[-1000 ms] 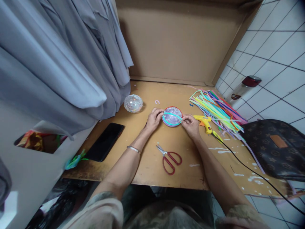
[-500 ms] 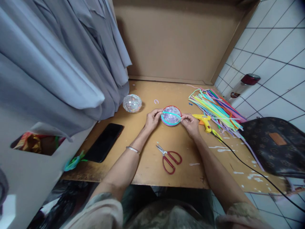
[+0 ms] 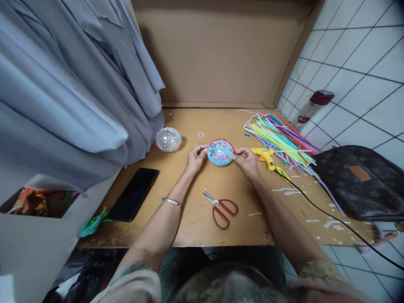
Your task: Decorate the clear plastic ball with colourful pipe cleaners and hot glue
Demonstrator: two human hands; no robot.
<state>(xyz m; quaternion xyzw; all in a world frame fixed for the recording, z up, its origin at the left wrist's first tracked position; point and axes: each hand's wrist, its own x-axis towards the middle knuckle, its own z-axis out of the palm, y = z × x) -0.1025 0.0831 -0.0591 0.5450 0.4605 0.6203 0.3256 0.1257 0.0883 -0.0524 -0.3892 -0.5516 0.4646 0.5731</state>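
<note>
A clear, round ball (image 3: 222,155) sits between my hands, with a red strip along its far rim. A turquoise pipe cleaner (image 3: 220,149) crosses its middle, and more turquoise curves along its near side. At the left edge of the ball, my left hand (image 3: 197,157) pinches the turquoise pipe cleaner between thumb and fingers. My right hand (image 3: 247,161) is closed in a pinch on it at the right edge. Fingertips on both sides meet the ball's rim, and exactly how they touch it is too small to tell.
Red-handled scissors (image 3: 221,208) lie nearer me. To the right are a yellow glue gun (image 3: 267,157) with a black cord, a heap of pipe cleaners (image 3: 279,136), a bottle (image 3: 312,107) and a dark bag (image 3: 362,185). Leftward are another clear ball (image 3: 168,139) and a phone (image 3: 133,195).
The whole view has shifted slightly, so things on the table appear a little further left. Both hands keep their pinch at the sides of the ball, with little visible change.
</note>
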